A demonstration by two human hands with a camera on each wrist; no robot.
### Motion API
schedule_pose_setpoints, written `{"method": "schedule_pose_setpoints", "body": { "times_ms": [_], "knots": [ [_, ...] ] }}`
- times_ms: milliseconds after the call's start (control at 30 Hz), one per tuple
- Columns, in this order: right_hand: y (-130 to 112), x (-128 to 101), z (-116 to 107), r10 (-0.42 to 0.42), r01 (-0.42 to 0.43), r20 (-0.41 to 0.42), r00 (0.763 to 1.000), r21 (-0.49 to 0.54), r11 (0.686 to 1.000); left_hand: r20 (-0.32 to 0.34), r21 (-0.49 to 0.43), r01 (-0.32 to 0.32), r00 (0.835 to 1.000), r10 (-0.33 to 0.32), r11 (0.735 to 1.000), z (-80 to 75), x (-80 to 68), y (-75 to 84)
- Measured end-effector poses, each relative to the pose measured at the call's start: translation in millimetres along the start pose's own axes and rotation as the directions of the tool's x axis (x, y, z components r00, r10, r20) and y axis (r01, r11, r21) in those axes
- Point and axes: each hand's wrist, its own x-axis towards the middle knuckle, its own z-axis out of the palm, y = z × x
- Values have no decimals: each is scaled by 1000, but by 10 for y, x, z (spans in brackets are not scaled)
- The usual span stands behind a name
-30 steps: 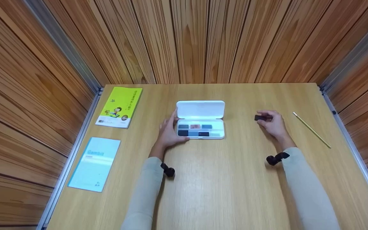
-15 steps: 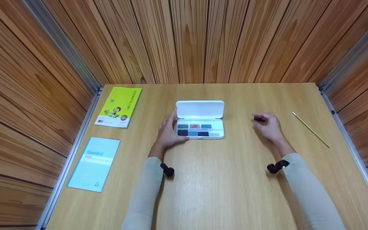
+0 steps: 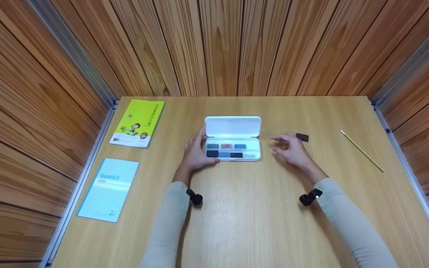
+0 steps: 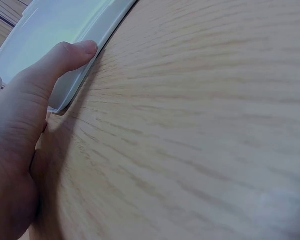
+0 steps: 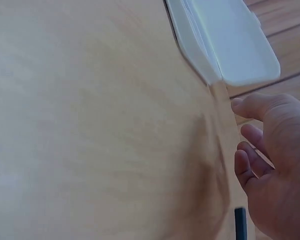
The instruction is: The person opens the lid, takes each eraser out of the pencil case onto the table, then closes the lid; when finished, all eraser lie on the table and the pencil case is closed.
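The white box (image 3: 252, 143) lies longways left to right on the tabletop (image 3: 244, 208), lid (image 3: 233, 126) up behind it. My left hand (image 3: 196, 153) grips its left end. My right hand (image 3: 292, 149), fingers loose, is right of it.

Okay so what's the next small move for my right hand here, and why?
I'd probably bring your right hand a little left, to the white case. It looks empty and reaches toward the case's right side; the dark block sits beside it, out of its grip. The case's lid stands open, and your left hand holds its left side.
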Motion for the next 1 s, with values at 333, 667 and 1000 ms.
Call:
{"method": "schedule_pose_setpoints", "body": {
  "times_ms": [333,667,1000],
  "knots": [
    [-304,138,265,-43,40,92,995,37,999,-4,-12,-10,1000,10,1000,-4,-1,31],
    [-486,272,484,-66,61,167,984,34,998,-5,-17,4,1000,-4,1000,-9,-7,14],
    [-548,403,607,-15,8,232,973,32,999,-3,-17,23,1000,-23,1000,-2,-10,18]
  ]
}}
